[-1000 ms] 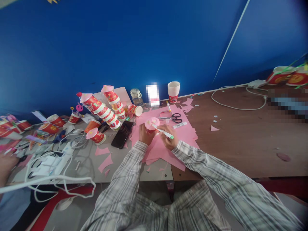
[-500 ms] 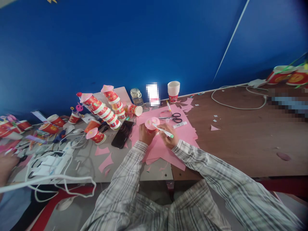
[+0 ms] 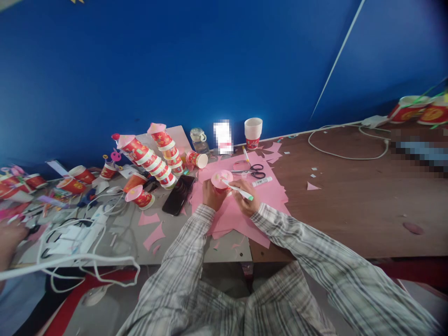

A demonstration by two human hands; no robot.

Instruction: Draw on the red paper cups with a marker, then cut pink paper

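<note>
My left hand (image 3: pixel 211 195) is wrapped round a red paper cup capped with a pink paper disc (image 3: pixel 221 178), held over a stack of pink paper sheets (image 3: pixel 241 210). In my right hand (image 3: pixel 247 199) is a white marker with a green end (image 3: pixel 238 190), gripped like a pen with its tip on the pink disc. Both sleeves are grey plaid.
Black-handled scissors (image 3: pixel 255 171) and a glue stick (image 3: pixel 262 181) lie just beyond the cup. Left of it are a black phone (image 3: pixel 178 194), stacked red cups (image 3: pixel 150 158), a capped cup (image 3: pixel 140 197) and white cables (image 3: pixel 70 242). Another person's hand (image 3: pixel 9 238) shows at far left. A white cup (image 3: pixel 253 132) stands by the blue wall.
The marker in my right hand has shifted slightly on the pink disc. The hand at far left has moved a little; everything else is as before.
</note>
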